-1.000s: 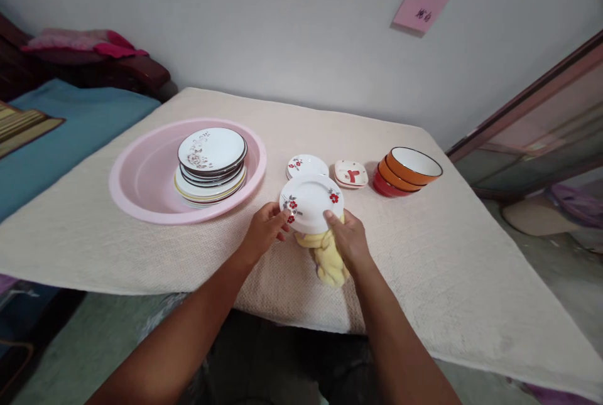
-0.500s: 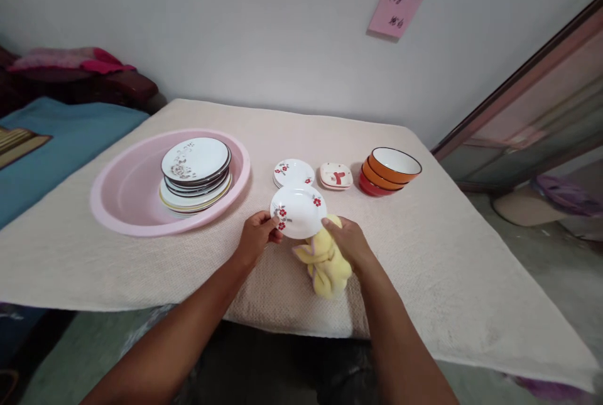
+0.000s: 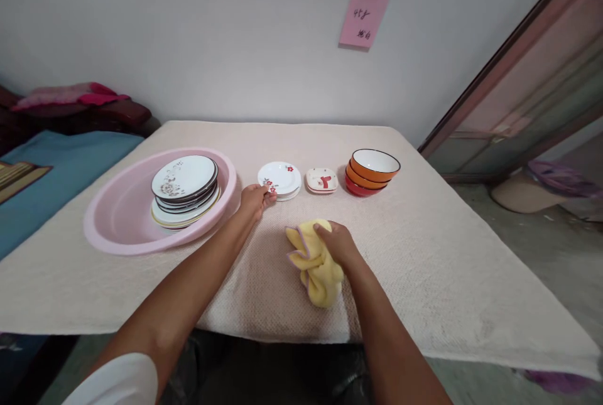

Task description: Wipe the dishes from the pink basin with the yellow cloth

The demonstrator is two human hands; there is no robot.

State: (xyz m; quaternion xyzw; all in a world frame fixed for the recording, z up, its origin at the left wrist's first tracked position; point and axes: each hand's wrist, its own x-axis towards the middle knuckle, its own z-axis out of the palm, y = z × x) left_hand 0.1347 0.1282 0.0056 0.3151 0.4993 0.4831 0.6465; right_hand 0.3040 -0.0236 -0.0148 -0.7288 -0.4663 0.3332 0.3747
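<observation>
Table: covered with a cream textured cloth (image 3: pixel 438 279), against a pale wall (image 3: pixel 211 47) bearing a pink paper note (image 3: pixel 363 19).
Left hand (image 3: pixel 255 200): pinching the near-left rim of a small round white plate with red flowers (image 3: pixel 283 179), thumb uppermost.
Right hand (image 3: pixel 340 244): clutching a bunched yellow cloth with purple edging (image 3: pixel 315 267) above the table's near side.
Flowered plate: at the top of a low stack of white plates (whether its whole base rests there, I cannot tell).
Right of the stack: square cream dishes with a red figure (image 3: pixel 322 179), then nested orange and red bowls with white insides (image 3: pixel 372 174).
Left of the stack: an oval pink plastic basin (image 3: pixel 110 220) holding piled round plates (image 3: pixel 184 177).
</observation>
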